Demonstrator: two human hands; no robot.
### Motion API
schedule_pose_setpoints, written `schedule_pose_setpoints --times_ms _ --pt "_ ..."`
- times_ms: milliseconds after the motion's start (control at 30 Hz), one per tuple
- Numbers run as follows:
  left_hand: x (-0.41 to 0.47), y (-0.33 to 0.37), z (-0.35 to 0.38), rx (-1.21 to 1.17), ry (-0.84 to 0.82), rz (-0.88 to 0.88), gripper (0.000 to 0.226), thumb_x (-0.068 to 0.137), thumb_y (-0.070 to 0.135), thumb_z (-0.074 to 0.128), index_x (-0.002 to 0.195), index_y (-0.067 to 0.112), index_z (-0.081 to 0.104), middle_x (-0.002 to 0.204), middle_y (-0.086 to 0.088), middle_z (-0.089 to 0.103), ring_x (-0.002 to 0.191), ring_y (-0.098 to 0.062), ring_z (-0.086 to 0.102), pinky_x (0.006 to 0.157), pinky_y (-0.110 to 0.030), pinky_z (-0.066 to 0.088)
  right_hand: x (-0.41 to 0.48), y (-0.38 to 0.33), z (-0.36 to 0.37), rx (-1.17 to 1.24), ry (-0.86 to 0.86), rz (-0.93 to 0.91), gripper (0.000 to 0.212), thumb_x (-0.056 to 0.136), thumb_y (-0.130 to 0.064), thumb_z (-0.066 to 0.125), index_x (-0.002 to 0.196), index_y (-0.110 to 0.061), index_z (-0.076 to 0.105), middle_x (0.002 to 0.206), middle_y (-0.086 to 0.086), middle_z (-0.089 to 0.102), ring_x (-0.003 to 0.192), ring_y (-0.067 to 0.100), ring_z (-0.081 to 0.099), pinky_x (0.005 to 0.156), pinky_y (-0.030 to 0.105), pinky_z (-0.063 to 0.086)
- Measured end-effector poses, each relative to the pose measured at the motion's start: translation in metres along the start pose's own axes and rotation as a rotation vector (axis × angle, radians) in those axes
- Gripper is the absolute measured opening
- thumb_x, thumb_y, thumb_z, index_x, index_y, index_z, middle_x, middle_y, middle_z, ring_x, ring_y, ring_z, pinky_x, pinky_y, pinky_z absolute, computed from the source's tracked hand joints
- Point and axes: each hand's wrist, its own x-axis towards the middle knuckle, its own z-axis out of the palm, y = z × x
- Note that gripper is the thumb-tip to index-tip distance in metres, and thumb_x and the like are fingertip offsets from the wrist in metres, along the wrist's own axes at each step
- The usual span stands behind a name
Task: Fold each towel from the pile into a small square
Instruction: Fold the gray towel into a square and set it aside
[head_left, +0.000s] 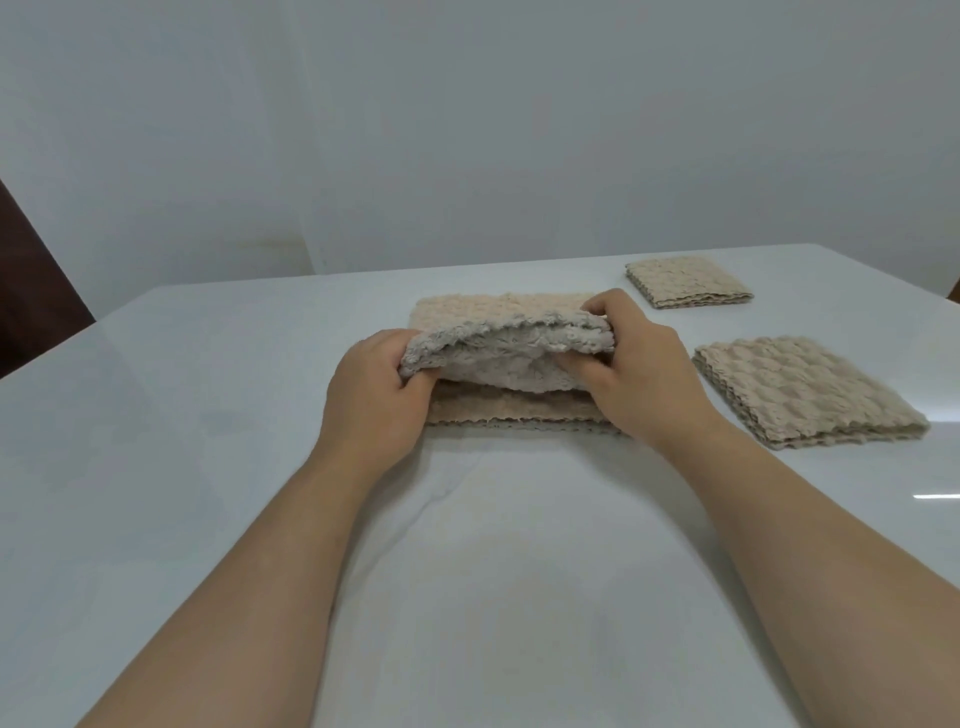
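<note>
Head view: at the left end of the beige towel (498, 358), the left hand (382, 395) pinches the lifted near edge, its fingers curled round the fluffy cloth. The towel lies in the middle of the white table (208, 415), its far part flat and its near part raised and arched between the two hands. At the towel's right end, the right hand (631, 374) grips the same edge, fingers curled over it. Right of the towel, near but apart, lies one folded square (810, 395). A second folded square (685, 283) sits right of the towel and farther back. The step in hand looks like a fold in half, front to back. The next move calls for laying the raised edge evenly along the far edge, then pressing it flat. No brand, label or writing can be read anywhere.
</note>
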Motion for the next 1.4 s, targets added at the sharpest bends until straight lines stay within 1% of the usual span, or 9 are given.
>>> schedule_pose_setpoints --times_ms 67,167,333,467,633,800,1067,1300,1400 --pt "0.000 0.001 -0.002 -0.026 0.026 -0.063 0.007 0.091 0.024 0.061 0.084 0.020 0.061 0.078 0.000 0.061 0.081 -0.025 0.054 0.062 -0.033 0.037 -0.002 0.000 -0.001 -0.054 -0.072 -0.015 0.060 0.082 -0.050 0.078 0.128 -0.031 0.044 0.106 -0.012 0.062 0.091 0.017 0.060 0.075 0.032 0.045" --pt "-0.003 0.008 -0.006 -0.166 0.042 -0.108 0.005 0.093 0.022 0.058 0.089 0.025 0.059 0.073 0.001 0.062 0.066 -0.007 0.052 0.061 -0.024 0.041 -0.001 0.006 0.003 -0.154 -0.081 -0.040 0.065 0.086 -0.029 0.078 0.140 -0.029 0.043 0.133 -0.003 0.056 0.119 0.021 0.053 0.091 0.031 0.041" --pt "-0.004 0.014 -0.007 -0.324 0.031 -0.138 0.013 0.095 0.022 0.066 0.104 0.027 0.057 0.085 0.015 0.068 0.077 0.004 0.061 0.065 -0.010 0.045 0.001 0.004 -0.001 0.006 0.049 0.085 0.035 0.088 -0.004 0.062 0.114 -0.028 0.060 0.083 -0.015 0.058 0.081 0.017 0.060 0.061 0.026 0.039" --pt "-0.005 0.012 -0.006 -0.426 -0.015 -0.151 0.046 0.080 0.017 0.085 0.103 0.039 0.052 0.095 0.016 0.073 0.088 -0.004 0.070 0.080 -0.023 0.055 0.000 0.000 -0.004 0.119 0.073 0.126 0.034 0.089 -0.006 0.062 0.105 -0.033 0.048 0.079 -0.010 0.062 0.065 0.010 0.056 0.049 0.025 0.039" --pt "-0.003 0.014 -0.008 -0.398 0.029 -0.131 0.029 0.086 0.015 0.079 0.095 0.037 0.062 0.088 0.023 0.071 0.085 0.004 0.066 0.073 -0.013 0.051 -0.003 -0.010 -0.005 0.290 -0.027 0.119 0.058 0.076 -0.047 0.085 0.111 -0.033 0.040 0.095 -0.015 0.066 0.069 -0.004 0.063 0.058 0.020 0.044" --pt "-0.001 0.015 -0.005 -0.370 0.037 -0.182 0.023 0.093 0.018 0.069 0.105 0.038 0.064 0.100 0.022 0.069 0.098 0.002 0.063 0.084 -0.023 0.051 -0.003 -0.001 -0.001 0.094 -0.132 0.043 0.091 0.067 -0.040 0.092 0.132 -0.037 0.029 0.125 -0.005 0.047 0.101 0.012 0.055 0.087 0.031 0.045" --pt "0.001 0.021 -0.013 -0.818 -0.006 -0.431 0.013 0.098 0.014 0.063 0.105 0.023 0.069 0.104 -0.002 0.078 0.100 -0.021 0.074 0.092 -0.047 0.058 -0.002 -0.010 -0.006 0.208 -0.076 0.069 0.030 0.080 -0.018 0.078 0.106 -0.027 0.065 0.092 -0.006 0.071 0.079 0.016 0.067 0.061 0.030 0.052" --pt "-0.001 0.027 -0.017 -0.988 -0.107 -0.445 0.026 0.097 0.009 0.061 0.124 0.008 0.063 0.116 -0.013 0.074 0.106 -0.028 0.072 0.089 -0.043 0.059 -0.002 -0.016 -0.014 0.559 -0.082 0.141 0.031 0.074 -0.013 0.074 0.104 -0.015 0.063 0.097 0.014 0.071 0.095 0.037 0.068 0.086 0.054 0.056" --pt "-0.003 0.032 -0.026 -0.968 -0.185 -0.520 0.027 0.095 0.010 0.064 0.121 0.005 0.067 0.101 -0.012 0.077 0.088 -0.025 0.076 0.068 -0.033 0.061 -0.003 -0.022 -0.023 0.694 -0.242 0.247 0.033 0.084 0.003 0.069 0.113 -0.011 0.065 0.102 0.015 0.075 0.097 0.037 0.072 0.084 0.050 0.060"
